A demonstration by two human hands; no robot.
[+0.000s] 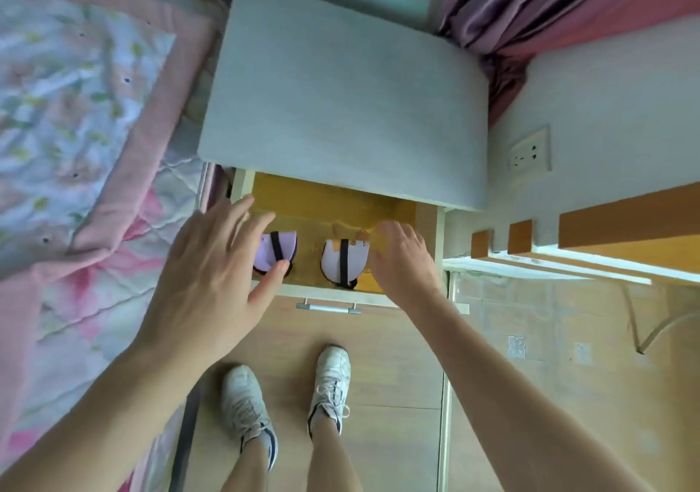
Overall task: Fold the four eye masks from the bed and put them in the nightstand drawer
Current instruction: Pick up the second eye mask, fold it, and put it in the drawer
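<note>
Drawer (428, 226) of the nightstand (341, 93) stands pulled out below the grey top, its yellow-brown floor showing and a metal handle (328, 307) on its front edge. Two folded eye masks lie inside, apart from each other: a lilac eye mask (271, 254) toward the left with a dark strap across it, and a white eye mask (346, 260) toward the right, also crossed by a dark strap, with a small orange patch near its top. The left hand (216, 268) hovers over the left part of the drawer with fingers spread and straight, the thumb lying over the lower edge of the lilac eye mask; whether it touches the fabric cannot be told. The right hand (401, 256) reaches into the right side just beside the white eye mask, fingers loosely bent downward and blurred, holding nothing that shows. The bed (75, 131), covered by a pink floral quilt, lies to the left of the nightstand. A wall socket (529, 150) sits on the right, a purple curtain (549, 6) hangs above it, and two white sneakers (288, 397) stand on the wooden floor below.
</note>
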